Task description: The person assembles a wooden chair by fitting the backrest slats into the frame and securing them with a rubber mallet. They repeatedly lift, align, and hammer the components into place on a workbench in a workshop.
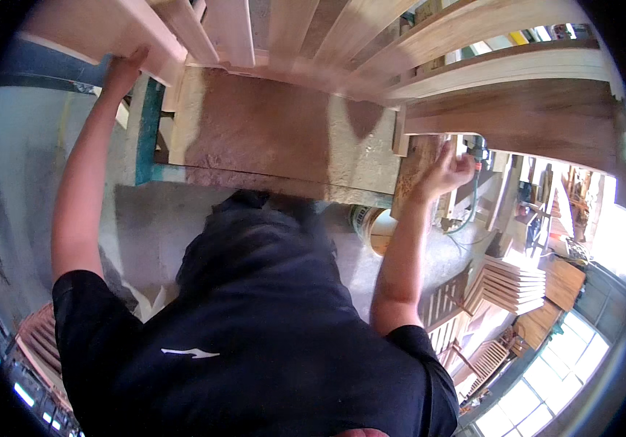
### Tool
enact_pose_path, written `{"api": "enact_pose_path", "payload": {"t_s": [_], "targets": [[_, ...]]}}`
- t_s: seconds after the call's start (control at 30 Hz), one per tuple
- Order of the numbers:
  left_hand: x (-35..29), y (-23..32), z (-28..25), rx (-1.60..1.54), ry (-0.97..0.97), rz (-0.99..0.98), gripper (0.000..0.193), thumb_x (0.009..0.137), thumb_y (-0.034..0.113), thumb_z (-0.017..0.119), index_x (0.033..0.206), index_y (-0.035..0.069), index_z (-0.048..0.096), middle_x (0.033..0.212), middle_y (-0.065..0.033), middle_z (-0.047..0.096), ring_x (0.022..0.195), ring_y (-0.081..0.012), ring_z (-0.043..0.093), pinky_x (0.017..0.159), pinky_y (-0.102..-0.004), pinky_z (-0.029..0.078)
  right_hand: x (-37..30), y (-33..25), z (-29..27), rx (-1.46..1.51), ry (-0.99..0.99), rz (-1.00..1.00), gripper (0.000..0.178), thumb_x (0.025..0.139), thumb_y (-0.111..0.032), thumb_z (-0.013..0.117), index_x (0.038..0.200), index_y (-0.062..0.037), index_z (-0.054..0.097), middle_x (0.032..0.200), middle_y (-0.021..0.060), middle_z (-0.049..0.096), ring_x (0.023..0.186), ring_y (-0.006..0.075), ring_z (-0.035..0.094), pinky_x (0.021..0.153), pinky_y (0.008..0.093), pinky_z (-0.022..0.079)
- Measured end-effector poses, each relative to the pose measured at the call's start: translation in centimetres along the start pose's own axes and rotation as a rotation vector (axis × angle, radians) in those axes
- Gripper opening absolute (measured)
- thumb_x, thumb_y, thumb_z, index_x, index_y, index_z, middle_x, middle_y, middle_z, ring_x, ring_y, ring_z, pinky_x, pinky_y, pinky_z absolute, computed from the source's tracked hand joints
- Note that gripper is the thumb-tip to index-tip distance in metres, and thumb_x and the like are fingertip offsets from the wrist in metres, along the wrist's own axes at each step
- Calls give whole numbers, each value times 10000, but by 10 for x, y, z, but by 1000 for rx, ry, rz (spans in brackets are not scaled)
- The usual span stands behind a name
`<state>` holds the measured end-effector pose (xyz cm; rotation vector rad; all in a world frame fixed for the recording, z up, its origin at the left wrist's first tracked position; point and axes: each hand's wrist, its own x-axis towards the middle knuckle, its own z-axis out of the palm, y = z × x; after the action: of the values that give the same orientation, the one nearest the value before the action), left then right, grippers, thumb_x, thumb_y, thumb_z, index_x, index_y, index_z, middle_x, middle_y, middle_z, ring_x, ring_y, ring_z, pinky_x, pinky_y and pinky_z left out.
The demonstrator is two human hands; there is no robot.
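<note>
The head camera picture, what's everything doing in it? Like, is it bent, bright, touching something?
Left hand: raised, against the lower edge of the pale board
Pale board: bare wood, unpainted
Right hand: fingers bent, below the brown board; whether it holds anything is unclear
Brown board: bare wood
Wooden slats: in a row, gaps between them
Bucket: partly hidden by the right forearm
Window: bright

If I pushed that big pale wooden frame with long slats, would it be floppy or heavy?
The big pale wooden frame with long slats would probably feel stiff, since its flat slats meet a crosswise rail. It's likely heavy too, because it reaches sideways past both the left hand and right hand.
</note>
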<state>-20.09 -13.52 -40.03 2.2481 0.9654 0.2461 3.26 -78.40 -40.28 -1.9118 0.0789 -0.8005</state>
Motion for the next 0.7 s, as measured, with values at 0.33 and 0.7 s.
{"api": "enact_pose_path", "payload": {"t_s": [0.33,0.7], "targets": [[-56,199,25,-188,255,483,424,852,396,809,993,11,697,791,-44,666,795,-162,656,765,-329,530,74,29,66,-84,-59,95,550,856,-422,808,876,122,728,876,210,732,708,232,655,613,421,541],[-28,217,18,-446,428,348,407,783,174,851,1019,-28,588,919,-119,664,866,-198,687,714,-312,581,73,39,74,0,-61,78,600,856,-435,798,996,143,715,981,243,739,858,336,726,733,433,587]]}}
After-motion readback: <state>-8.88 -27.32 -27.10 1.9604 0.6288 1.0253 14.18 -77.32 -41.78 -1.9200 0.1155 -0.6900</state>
